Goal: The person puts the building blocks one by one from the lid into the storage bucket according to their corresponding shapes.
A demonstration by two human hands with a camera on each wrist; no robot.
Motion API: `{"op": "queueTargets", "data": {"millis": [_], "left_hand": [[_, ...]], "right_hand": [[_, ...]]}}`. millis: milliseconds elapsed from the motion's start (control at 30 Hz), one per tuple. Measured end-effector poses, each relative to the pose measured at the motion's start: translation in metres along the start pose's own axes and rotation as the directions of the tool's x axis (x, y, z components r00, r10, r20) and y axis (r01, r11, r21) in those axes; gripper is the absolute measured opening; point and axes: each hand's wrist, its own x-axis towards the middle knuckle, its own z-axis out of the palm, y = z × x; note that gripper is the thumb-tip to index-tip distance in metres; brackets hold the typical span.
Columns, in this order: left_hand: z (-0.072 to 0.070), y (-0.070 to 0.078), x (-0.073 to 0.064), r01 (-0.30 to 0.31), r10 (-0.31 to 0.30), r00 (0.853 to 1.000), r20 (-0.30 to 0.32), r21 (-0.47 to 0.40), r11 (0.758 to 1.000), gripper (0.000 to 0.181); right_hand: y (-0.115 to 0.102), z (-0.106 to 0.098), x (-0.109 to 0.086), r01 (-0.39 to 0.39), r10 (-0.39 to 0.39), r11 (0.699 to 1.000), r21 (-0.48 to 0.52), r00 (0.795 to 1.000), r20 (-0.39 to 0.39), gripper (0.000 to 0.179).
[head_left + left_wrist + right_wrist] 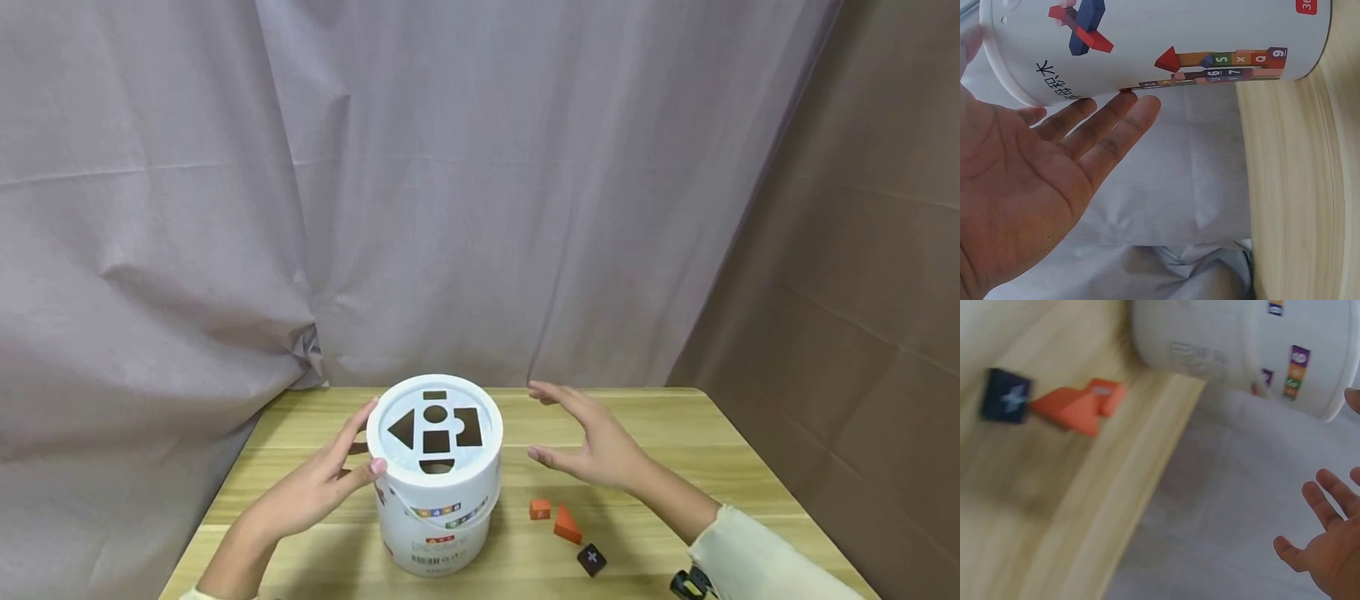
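A white bucket point(401, 521) with printed coloured blocks stands upright on the table in the head view. Its round white lid point(408, 400) has several cut-out shapes, among them a triangle, a circle and a square. My left hand point(311, 492) rests against the bucket's left side near the rim, thumb on the lid's edge. In the left wrist view its fingers point(1107, 144) stretch along the printed wall. Apart from the bucket, to its right, my right hand point(600, 442) hovers with thumb and fingers spread, holding nothing.
Right of the bucket lie a small orange block point(539, 509), an orange triangular block point(567, 525) and a dark block point(592, 559) with a white plus sign. They sit on the wooden table point(675, 425). Grey curtain point(480, 208) hangs behind the table.
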Motion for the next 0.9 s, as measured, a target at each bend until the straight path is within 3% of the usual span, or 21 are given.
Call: {"op": "queueTargets", "data": {"millis": [300,567,900], "left_hand": [[-0.004,0.001,-0.001,0.015,-0.015,1.0,0.011,0.012,1.0,0.084],[-0.005,0.0,-0.002,0.015,-0.015,1.0,0.011,0.01,1.0,0.084],[-0.004,-0.002,-0.004,0.01,-0.01,1.0,0.001,0.014,1.0,0.084]], "right_hand": [[0.024,0.002,-0.053,-0.027,0.031,0.994,-0.104,0.999,0.039,0.087],[0.032,0.017,-0.094,-0.093,0.104,0.99,-0.109,0.99,0.093,0.086],[0.042,0.036,-0.136,-0.173,0.165,0.985,0.02,0.965,0.203,0.06]]}}
